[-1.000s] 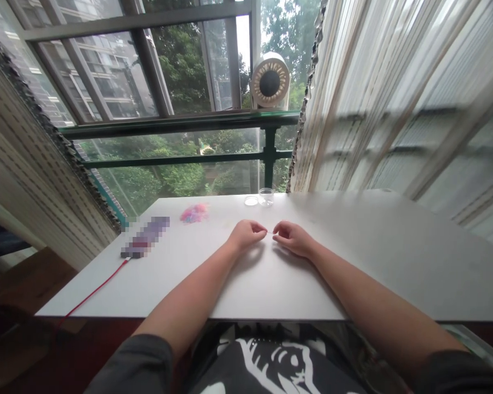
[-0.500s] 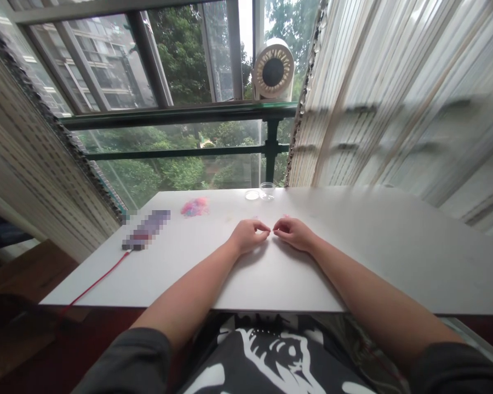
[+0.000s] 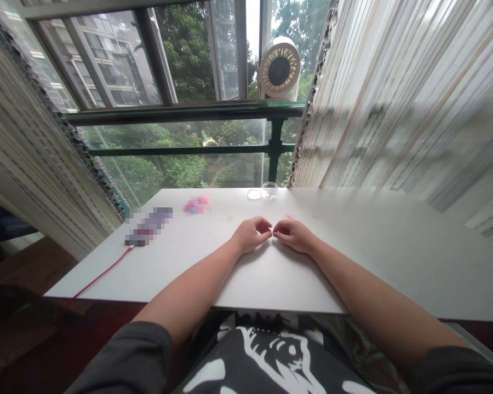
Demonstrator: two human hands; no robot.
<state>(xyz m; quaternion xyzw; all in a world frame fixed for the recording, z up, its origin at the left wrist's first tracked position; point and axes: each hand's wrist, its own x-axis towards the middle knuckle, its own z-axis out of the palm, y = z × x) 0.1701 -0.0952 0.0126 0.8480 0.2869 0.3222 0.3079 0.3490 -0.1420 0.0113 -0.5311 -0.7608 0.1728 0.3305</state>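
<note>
Clear cup point(image 3: 270, 191): landmark, apparently uncovered already. Flat disc point(image 3: 254, 195): just left of it. Colourful pile point(image 3: 198, 204): farther left, loose. Pink bit point(image 3: 288, 216): nearer you than the cup. Your left hand point(image 3: 248, 236), right hand point(image 3: 298, 235): nearest you, fingers curled; grip cannot be told; handwork seemingly unfinished.

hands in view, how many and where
2: the left hand and the right hand, facing each other near the middle of the white table. No other hand shows.
</note>
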